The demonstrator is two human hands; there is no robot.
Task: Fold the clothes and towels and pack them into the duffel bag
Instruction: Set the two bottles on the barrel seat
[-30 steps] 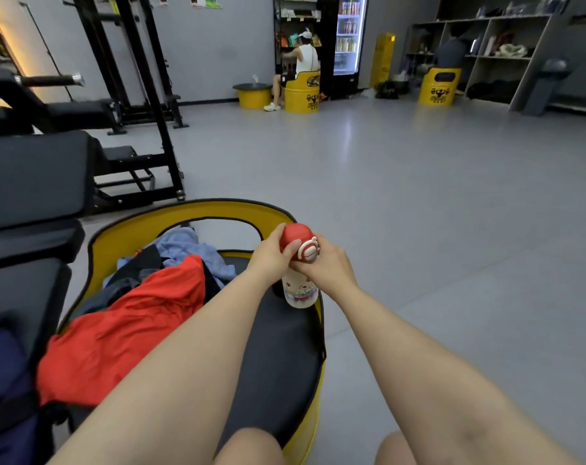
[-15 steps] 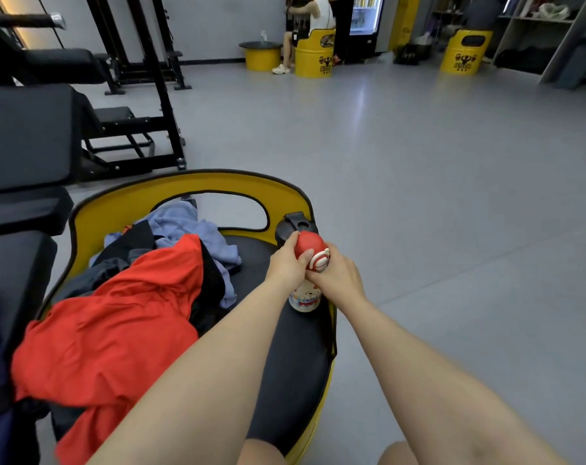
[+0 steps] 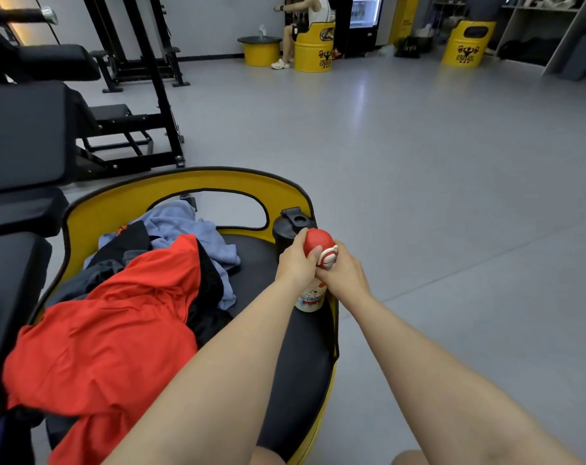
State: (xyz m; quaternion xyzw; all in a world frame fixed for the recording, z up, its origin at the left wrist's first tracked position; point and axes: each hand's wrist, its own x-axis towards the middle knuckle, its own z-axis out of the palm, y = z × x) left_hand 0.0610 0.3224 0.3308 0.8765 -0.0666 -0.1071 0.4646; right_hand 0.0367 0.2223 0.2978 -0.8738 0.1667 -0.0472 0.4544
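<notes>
Meanwhile both hands, left hand (image 3: 296,266) and right hand (image 3: 343,275), curled round a red-capped cartoon-printed bottle (image 3: 313,293) on the black-cushioned yellow barrel seat (image 3: 305,347); crumpled red cloth garment (image 3: 110,330) lay unfolded alongside, probably needing folding next.

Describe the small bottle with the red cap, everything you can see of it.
The small bottle stands upright near the right edge of the black seat pad of a yellow drum chair. Its body is cream-white with a cartoon print in red and blue; its domed red cap carries a white ring piece on the right side. It looks like plastic. The left hand grips the cap, the right hand wraps the neck. A black bottle stands just behind it.
</notes>
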